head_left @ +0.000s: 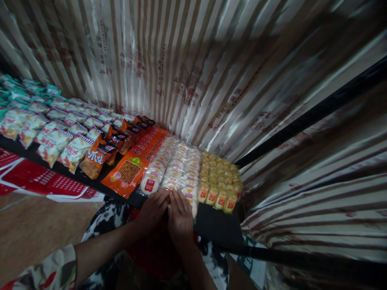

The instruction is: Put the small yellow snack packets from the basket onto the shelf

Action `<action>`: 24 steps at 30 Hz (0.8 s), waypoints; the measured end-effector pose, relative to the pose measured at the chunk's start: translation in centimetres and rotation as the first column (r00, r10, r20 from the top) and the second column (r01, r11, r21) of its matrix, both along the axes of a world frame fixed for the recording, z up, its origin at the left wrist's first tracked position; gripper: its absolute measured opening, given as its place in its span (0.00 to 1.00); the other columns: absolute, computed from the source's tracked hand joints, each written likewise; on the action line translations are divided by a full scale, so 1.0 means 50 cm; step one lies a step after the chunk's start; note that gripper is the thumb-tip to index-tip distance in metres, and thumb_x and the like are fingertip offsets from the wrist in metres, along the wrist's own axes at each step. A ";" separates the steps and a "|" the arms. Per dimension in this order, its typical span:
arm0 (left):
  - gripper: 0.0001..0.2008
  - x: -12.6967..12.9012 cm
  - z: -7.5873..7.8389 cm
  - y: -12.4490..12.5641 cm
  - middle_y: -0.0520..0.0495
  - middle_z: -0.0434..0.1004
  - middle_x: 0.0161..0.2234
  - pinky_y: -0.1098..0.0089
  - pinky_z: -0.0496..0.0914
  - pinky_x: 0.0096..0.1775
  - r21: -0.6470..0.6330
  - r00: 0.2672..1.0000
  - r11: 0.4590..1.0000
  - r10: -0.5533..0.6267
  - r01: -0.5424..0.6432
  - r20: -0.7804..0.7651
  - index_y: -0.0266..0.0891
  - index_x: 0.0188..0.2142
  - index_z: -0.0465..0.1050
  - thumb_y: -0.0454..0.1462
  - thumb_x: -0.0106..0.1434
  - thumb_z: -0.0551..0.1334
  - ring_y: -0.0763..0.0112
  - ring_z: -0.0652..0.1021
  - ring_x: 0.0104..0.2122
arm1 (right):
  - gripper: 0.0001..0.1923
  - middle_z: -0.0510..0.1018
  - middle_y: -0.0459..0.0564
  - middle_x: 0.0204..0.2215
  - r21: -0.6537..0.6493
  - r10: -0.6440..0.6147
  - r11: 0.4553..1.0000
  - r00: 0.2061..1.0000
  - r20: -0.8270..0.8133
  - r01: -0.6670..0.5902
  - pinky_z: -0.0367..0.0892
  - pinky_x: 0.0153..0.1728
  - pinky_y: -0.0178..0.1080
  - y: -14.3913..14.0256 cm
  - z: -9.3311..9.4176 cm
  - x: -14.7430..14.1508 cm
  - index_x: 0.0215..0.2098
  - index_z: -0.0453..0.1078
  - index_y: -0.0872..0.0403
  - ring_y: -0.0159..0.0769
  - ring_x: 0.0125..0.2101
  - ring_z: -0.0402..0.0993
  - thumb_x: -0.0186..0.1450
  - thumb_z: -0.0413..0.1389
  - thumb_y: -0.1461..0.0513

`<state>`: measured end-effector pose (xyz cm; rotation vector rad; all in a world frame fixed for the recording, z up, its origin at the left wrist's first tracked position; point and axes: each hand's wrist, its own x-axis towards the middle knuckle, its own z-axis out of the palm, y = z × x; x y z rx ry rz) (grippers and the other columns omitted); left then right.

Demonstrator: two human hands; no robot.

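Touching two hands, left hand (pixel 152 209), right hand (pixel 180 215), one white snack pack (pixel 173 171)

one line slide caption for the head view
Both hands, left and right, rest at white snack packets on a black shelf.

- dark orange snack bag (pixel 96 158) at the front of the shelf: large white chinese characters, too blurred to read for certain.
- long orange packet (pixel 133 167): a small green-yellow round label and a row of red oval marks; the writing is illegible.
- white round cake packs (pixel 150 184): red square labels with white characters, unreadable.
- striped backdrop (pixel 187 86): faded reddish print, illegible.
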<state>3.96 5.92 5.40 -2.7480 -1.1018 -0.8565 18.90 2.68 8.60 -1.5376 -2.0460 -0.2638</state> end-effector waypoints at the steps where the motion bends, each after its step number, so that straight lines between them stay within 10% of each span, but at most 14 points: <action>1: 0.20 0.000 -0.005 -0.002 0.37 0.64 0.59 0.58 0.64 0.57 0.011 1.000 1.000 -0.006 0.005 0.013 0.31 0.59 0.59 0.35 0.71 0.45 0.58 0.60 0.62 | 0.21 0.71 0.55 0.56 0.004 -0.002 1.000 1.000 -0.003 0.002 0.59 0.57 0.48 -0.004 -0.008 -0.005 0.60 0.63 0.56 0.43 0.59 0.62 0.71 0.42 0.64; 10: 0.24 0.006 -0.039 -0.003 0.37 0.61 0.61 0.58 0.62 0.59 -0.008 0.999 1.000 0.007 -0.007 0.044 0.30 0.64 0.50 0.36 0.71 0.44 0.61 0.55 0.65 | 0.23 0.66 0.62 0.59 -0.033 -0.033 0.999 0.999 0.006 0.033 0.58 0.59 0.51 0.000 -0.017 -0.025 0.60 0.62 0.62 0.46 0.62 0.57 0.70 0.43 0.61; 24: 0.21 0.010 -0.014 -0.006 0.38 0.67 0.58 0.60 0.65 0.56 -0.083 0.997 0.993 0.080 -0.082 -0.024 0.31 0.58 0.63 0.35 0.69 0.50 0.60 0.64 0.60 | 0.25 0.64 0.61 0.61 -0.110 0.005 0.994 0.995 -0.104 -0.016 0.59 0.59 0.53 -0.014 -0.019 -0.039 0.62 0.59 0.64 0.45 0.64 0.54 0.69 0.42 0.63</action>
